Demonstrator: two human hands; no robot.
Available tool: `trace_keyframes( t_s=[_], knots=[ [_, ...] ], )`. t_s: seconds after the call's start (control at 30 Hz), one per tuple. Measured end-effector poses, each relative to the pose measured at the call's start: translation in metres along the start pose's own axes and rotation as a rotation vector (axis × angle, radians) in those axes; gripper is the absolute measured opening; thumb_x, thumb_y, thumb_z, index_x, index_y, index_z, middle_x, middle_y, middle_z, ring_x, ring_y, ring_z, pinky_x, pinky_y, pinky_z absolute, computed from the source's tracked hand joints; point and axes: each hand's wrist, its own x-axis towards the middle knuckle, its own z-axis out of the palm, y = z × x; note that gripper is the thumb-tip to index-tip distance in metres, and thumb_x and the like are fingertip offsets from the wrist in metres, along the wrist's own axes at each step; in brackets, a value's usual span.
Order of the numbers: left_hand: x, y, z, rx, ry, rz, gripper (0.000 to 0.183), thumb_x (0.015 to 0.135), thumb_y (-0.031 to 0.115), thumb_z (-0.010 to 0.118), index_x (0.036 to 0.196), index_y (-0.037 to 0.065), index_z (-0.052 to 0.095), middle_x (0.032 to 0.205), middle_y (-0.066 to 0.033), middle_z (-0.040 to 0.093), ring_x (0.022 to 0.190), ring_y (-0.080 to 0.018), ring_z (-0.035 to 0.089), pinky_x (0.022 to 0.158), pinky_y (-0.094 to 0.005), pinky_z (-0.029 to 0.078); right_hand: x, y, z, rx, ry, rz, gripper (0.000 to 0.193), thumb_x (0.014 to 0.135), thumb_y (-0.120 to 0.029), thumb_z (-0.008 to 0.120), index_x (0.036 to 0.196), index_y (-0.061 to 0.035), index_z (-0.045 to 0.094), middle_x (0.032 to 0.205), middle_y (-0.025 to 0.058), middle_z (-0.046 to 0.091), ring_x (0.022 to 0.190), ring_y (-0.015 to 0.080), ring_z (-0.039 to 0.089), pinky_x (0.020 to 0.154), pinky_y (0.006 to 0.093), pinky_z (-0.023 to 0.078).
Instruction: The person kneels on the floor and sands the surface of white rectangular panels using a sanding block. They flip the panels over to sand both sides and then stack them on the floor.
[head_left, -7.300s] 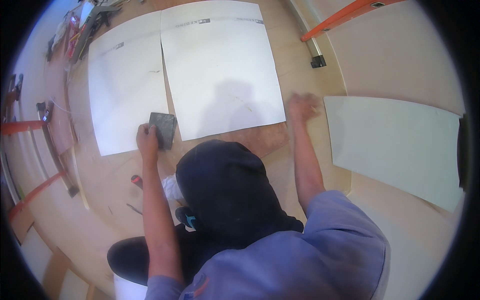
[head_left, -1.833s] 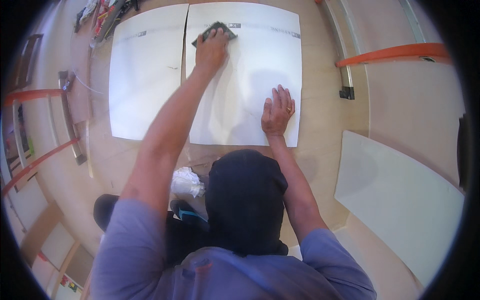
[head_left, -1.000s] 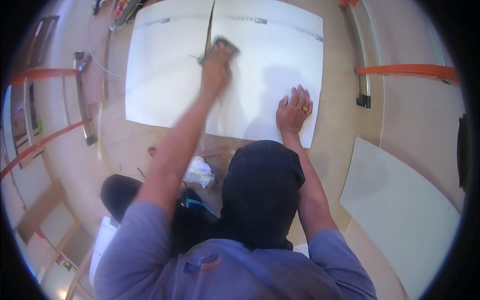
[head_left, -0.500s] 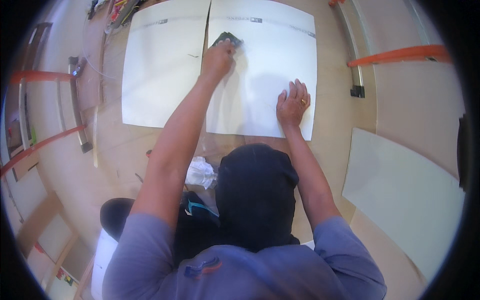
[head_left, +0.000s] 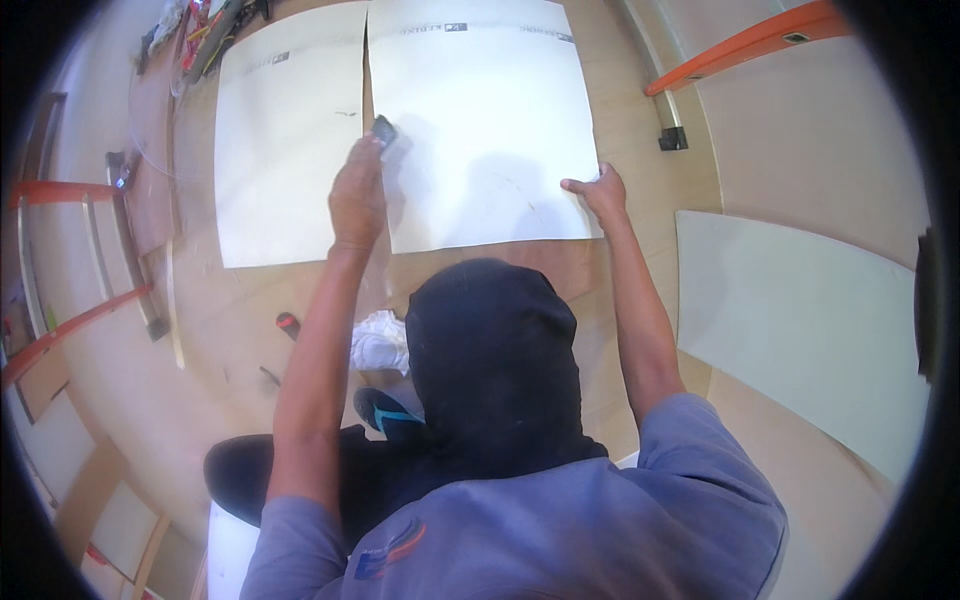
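Note:
My left hand [head_left: 358,190] is closed on a small dark pad [head_left: 383,131], held at the left edge of the right-hand white sheet [head_left: 480,130]; whether it is a scouring pad or a folded cloth, I cannot tell. At the sheet's lower right edge, my right hand [head_left: 602,192] has its thumb on top and its other fingers partly hidden at the rim. Faint dark smudges mark the sheet near its lower middle. A second white sheet [head_left: 285,150] lies to the left, with a narrow gap between the two that widens toward me.
A crumpled white cloth [head_left: 380,343], a red-and-black tool handle [head_left: 288,324] and a flip-flop [head_left: 385,408] are near my knees. Orange ladder parts stand at the left [head_left: 65,190] and right [head_left: 745,48]. Another pale panel [head_left: 795,310] lies to the right. Assorted tools [head_left: 225,35] lie far left.
My left hand has drawn the dark pad down and toward the sheet's left edge. My right hand has gone from lying flat on the sheet to gripping its right edge. The view has shifted.

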Motion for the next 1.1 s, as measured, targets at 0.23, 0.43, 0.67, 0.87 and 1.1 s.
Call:
trace_keyframes(
  t_s=[0.23, 0.43, 0.67, 0.87, 1.1],
  knots=[
    [-0.084, 0.077, 0.155, 0.337, -0.348, 0.484, 0.042, 0.099, 0.018, 0.053, 0.137, 0.004, 0.061, 0.152, -0.0152, 0.057, 0.146, -0.0348, 0.049, 0.12, -0.0582, 0.037, 0.038, -0.058, 0.052, 0.394, 0.092, -0.069, 0.071, 0.066, -0.028, 0.1, 0.117, 0.0059, 0.063, 0.111, 0.0218, 0.075, 0.098, 0.0319, 0.074, 0.09, 0.0417, 0.057],
    [0.044, 0.009, 0.132, 0.591, -0.296, 0.153, 0.058, 0.089, 0.001, 0.054, 0.145, 0.011, 0.056, 0.15, -0.0166, 0.059, 0.141, -0.0375, 0.053, 0.12, -0.062, 0.031, 0.028, -0.044, 0.049, 0.245, 0.115, -0.056, 0.062, 0.078, -0.025, 0.094, 0.118, 0.0069, 0.059, 0.115, 0.0233, 0.072, 0.104, 0.03, 0.072, 0.091, 0.0394, 0.056],
    [-0.104, 0.101, 0.157, 0.198, -0.405, 0.437, 0.055, 0.093, 0.015, 0.064, 0.147, 0.006, 0.055, 0.145, -0.0129, 0.062, 0.138, -0.0378, 0.056, 0.115, -0.0566, 0.043, 0.022, -0.039, 0.049, 0.256, 0.145, -0.054, 0.068, 0.077, -0.034, 0.092, 0.123, 0.0037, 0.059, 0.122, 0.0221, 0.069, 0.113, 0.0379, 0.068, 0.098, 0.0456, 0.052],
    [0.053, 0.034, 0.129, 0.404, -0.315, 0.218, 0.047, 0.094, 0.007, 0.055, 0.141, 0.007, 0.06, 0.15, -0.0112, 0.06, 0.142, -0.0319, 0.053, 0.117, -0.0612, 0.035, 0.004, -0.046, 0.075, 0.104, 0.435, -0.165, 0.059, 0.085, -0.04, 0.085, 0.122, 0.0008, 0.062, 0.117, 0.0201, 0.068, 0.112, 0.0386, 0.065, 0.098, 0.0479, 0.05],
    [-0.079, 0.1, 0.162, 0.295, -0.479, 0.441, 0.053, 0.093, 0.018, 0.065, 0.144, 0.007, 0.058, 0.149, -0.013, 0.058, 0.144, -0.0364, 0.051, 0.116, -0.0629, 0.04, 0.014, -0.03, 0.076, 0.163, 0.539, -0.256, 0.057, 0.086, -0.037, 0.082, 0.126, -0.0017, 0.063, 0.121, 0.0197, 0.063, 0.116, 0.0408, 0.061, 0.098, 0.0495, 0.05]
  ],
)
